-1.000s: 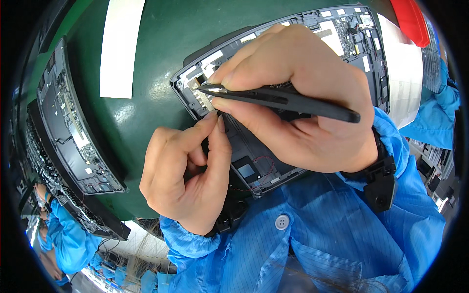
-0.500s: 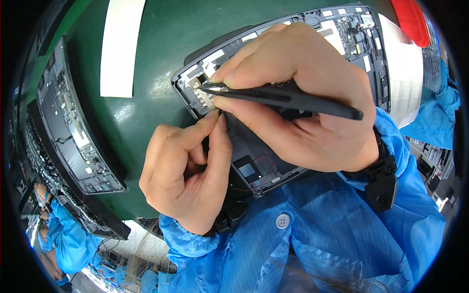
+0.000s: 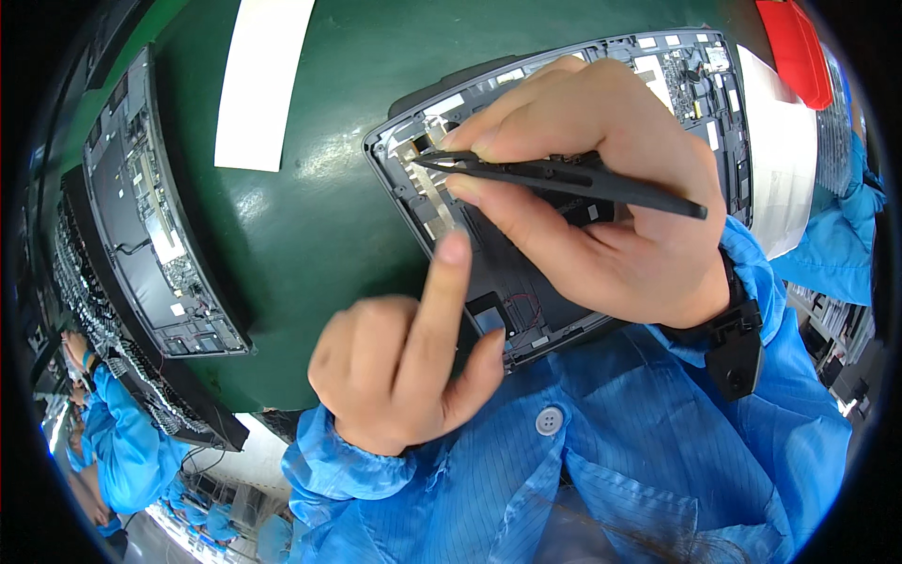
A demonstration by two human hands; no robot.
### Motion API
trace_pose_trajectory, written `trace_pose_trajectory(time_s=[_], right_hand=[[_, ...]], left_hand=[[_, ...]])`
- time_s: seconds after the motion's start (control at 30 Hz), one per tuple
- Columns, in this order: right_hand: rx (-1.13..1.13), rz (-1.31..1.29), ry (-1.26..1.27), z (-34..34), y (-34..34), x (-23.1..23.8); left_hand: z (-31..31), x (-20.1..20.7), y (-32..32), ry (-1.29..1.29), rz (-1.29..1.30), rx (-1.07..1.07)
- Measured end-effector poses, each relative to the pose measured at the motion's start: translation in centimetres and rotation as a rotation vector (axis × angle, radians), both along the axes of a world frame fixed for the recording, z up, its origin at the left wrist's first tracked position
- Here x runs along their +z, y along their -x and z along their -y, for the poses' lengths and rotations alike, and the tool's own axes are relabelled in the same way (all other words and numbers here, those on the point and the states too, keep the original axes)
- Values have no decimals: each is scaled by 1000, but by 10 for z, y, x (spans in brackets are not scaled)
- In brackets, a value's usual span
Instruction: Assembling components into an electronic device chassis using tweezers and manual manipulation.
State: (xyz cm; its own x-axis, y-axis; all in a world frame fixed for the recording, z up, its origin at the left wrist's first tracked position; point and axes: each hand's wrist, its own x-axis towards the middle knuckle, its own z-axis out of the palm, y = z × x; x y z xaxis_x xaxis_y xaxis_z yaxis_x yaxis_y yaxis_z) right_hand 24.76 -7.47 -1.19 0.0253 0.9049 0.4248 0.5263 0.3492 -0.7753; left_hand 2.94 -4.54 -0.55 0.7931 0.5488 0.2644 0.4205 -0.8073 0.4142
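1. Case [image 3: 498, 258] lies open on the green table [image 3: 319, 244], in front of us.
2. We have tweezers [image 3: 573, 178] pinched in our right grip [image 3: 648, 146], tips at the case's left end.
3. Our left grip [image 3: 395, 367]: thumb and index spread, index over case's left edge; can't tell contact.
4. Further left: white strip [image 3: 263, 85], then second case [image 3: 150, 216].

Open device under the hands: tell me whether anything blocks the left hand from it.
Nothing visible stands between the left hand and the open device; the extended index finger crosses its left edge. The right hand, holding black tweezers, is farther right.
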Motion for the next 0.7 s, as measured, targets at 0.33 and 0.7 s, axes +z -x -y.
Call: trace_pose_trajectory(time_s=[0.33, 0.7], right_hand=[[-54, -35, 25, 7, -1, 18], [-631, -394, -94, 146, -89, 75]], left_hand=[[-5, 16, -16, -40, -112, 45], [-3, 25, -16, -44, -226, 187]])
